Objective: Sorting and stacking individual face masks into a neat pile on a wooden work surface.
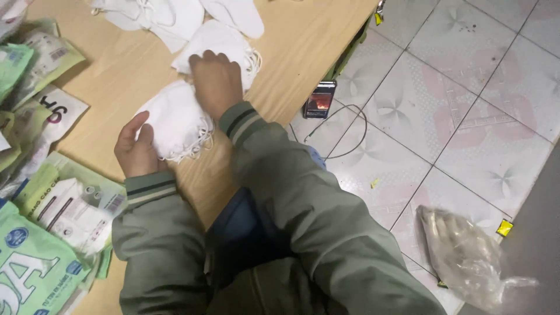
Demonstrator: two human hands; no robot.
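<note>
A stack of white face masks point(175, 122) with ear loops lies on a low wooden table point(303, 35). My left hand point(135, 149) grips the stack's left edge, thumb up along its side. My right hand point(216, 81) presses flat on the top of the stack, fingers spread toward another white mask point(219, 41) just beyond. More loose white masks point(169, 14) lie at the table's far side. Both arms wear grey-green sleeves with striped cuffs.
Green and white mask packets point(41, 233) pile along the table's left side. On the tiled floor to the right lie a phone point(319, 100) with a cable, a crumpled clear plastic bag point(466, 256) and small yellow scraps point(504, 227).
</note>
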